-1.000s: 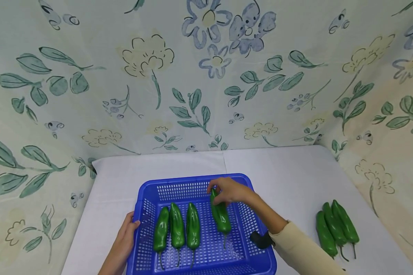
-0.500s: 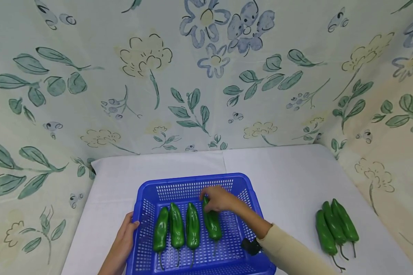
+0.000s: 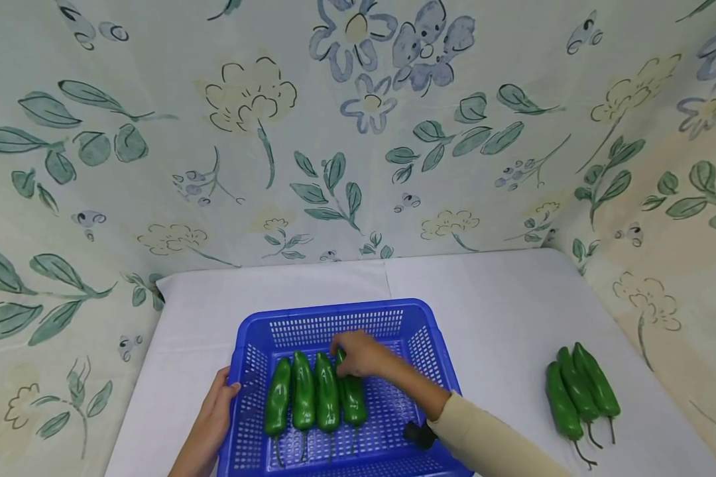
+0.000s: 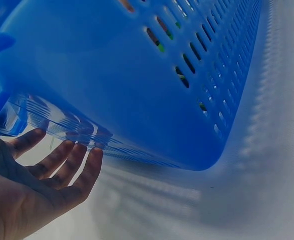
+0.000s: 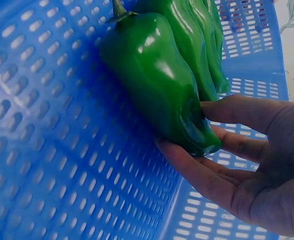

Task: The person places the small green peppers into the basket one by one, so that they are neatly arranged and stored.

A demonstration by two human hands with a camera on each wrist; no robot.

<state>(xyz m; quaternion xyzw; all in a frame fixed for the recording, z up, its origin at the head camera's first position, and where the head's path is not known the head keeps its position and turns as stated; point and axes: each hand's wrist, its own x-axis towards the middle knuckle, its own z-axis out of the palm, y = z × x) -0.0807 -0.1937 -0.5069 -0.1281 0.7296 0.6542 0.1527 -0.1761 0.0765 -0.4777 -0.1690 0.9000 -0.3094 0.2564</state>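
A blue perforated plastic basket (image 3: 334,309) stands on the white-covered table. My left hand (image 3: 216,407) grips its left side, thumb at the rim and fingers against the outer wall (image 4: 101,90). Inside, my right hand (image 3: 362,354) pinches the tip of a glossy green pepper (image 3: 353,403), between thumb and fingers in the right wrist view. That pepper (image 5: 147,70) lies along the basket floor, stem toward the near side. Close to its left, more green peppers lie in a row: one beside it (image 3: 327,401), then another (image 3: 303,397), and the leftmost one (image 3: 277,401).
Right of the basket, 3 more green peppers (image 3: 579,387) lie side by side on the white cloth (image 3: 483,311). Floral fabric (image 3: 334,199) hangs behind the table and on both sides. A black wrist camera (image 3: 419,435) on the right arm overlaps the basket's near right part.
My right hand has slid its pepper leftward across the basket, up to the row. The neighbouring pepper has shifted slightly left. My left hand stays at the basket's side.
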